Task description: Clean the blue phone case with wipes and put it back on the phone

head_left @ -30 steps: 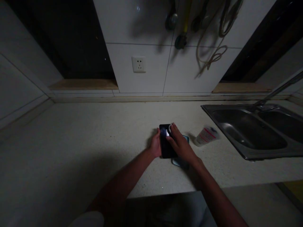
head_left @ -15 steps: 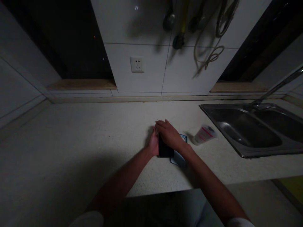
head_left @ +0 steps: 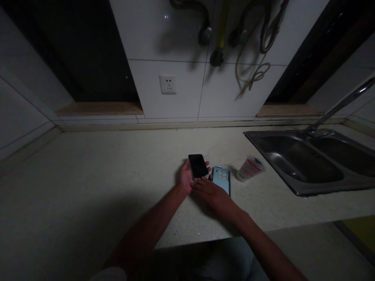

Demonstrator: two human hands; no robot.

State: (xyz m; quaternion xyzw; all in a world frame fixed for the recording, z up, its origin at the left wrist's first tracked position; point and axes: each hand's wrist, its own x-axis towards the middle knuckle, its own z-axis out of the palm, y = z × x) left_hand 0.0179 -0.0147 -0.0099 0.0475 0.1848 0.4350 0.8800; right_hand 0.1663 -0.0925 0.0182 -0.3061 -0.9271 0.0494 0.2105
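Observation:
A smartphone [head_left: 198, 166] with a dark screen faces up in my left hand [head_left: 184, 177], whose fingertips curl round its far side. My right hand [head_left: 212, 194] lies across the phone's near end, fingers stretched out flat and touching or just over the screen; I cannot tell which. Beside them on the counter is a light blue phone or phone case [head_left: 220, 178] with a camera block at its upper end. My right hand covers its lower left part. Further right stands a clear plastic cup [head_left: 249, 168] with red markings, looking tilted in this view.
The pale countertop [head_left: 96, 175] runs along a tiled wall with a socket [head_left: 168, 84]. At the right is a double steel sink [head_left: 295, 193] with a tap [head_left: 340, 107]. Pipes and a looped cable [head_left: 249, 80] hang on the wall above.
My right hand has slid down from the phone's far end to its near end, uncovering the screen. The phone's near end has moved away from me, and more of the light blue item shows.

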